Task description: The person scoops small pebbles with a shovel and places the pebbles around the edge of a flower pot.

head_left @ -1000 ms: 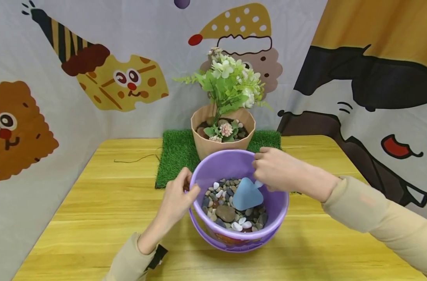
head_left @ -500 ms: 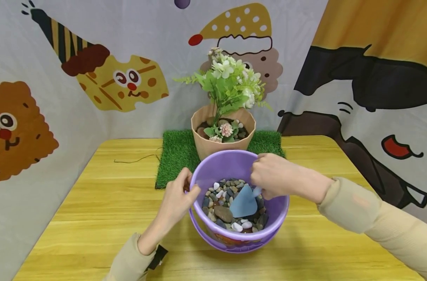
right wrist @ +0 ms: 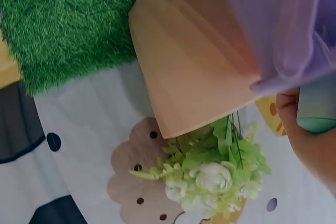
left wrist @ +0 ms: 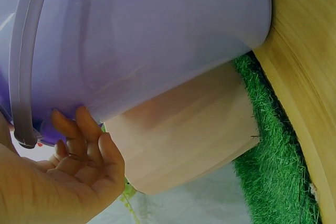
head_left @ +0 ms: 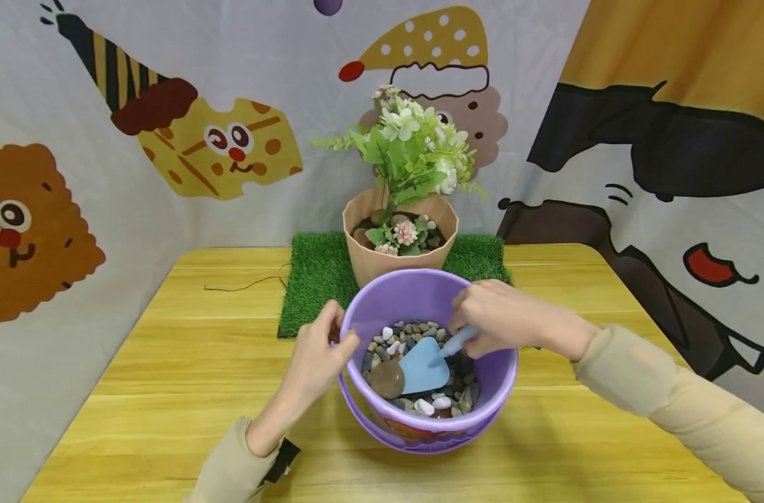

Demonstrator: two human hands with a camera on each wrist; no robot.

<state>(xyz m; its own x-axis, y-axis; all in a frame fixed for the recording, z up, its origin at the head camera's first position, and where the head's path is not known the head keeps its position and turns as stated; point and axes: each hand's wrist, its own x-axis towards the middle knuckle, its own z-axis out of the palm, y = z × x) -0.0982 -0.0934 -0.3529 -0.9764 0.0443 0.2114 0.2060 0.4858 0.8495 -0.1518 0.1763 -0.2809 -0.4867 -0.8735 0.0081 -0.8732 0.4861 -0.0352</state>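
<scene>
My right hand (head_left: 498,318) grips the handle of a blue toy shovel (head_left: 424,367) inside a purple bucket (head_left: 413,290). Mixed pebbles (head_left: 420,332) in grey, brown and white cover the bucket's bottom. The shovel's blade touches a large round brown stone (head_left: 387,379), which lies near the left wall. At the bucket's left rim, my left hand (head_left: 316,353) pinches the edge, thumb over it. Curled fingers (left wrist: 92,150) show beneath the rim in the left wrist view. The handle's end (right wrist: 317,111) pokes from my right hand in the right wrist view.
Behind the bucket, a peach flowerpot (head_left: 394,262) with white and pink flowers (head_left: 413,140) stands on a green turf mat (head_left: 319,279). A thin dark wire (head_left: 244,285) lies on the wooden table (head_left: 187,349). A cartoon-printed cloth (head_left: 244,42) hangs behind.
My right hand has lowered, and the shovel blade has swung left and down over the pebbles. The large brown stone has shifted left and turned. My left hand stays on the rim.
</scene>
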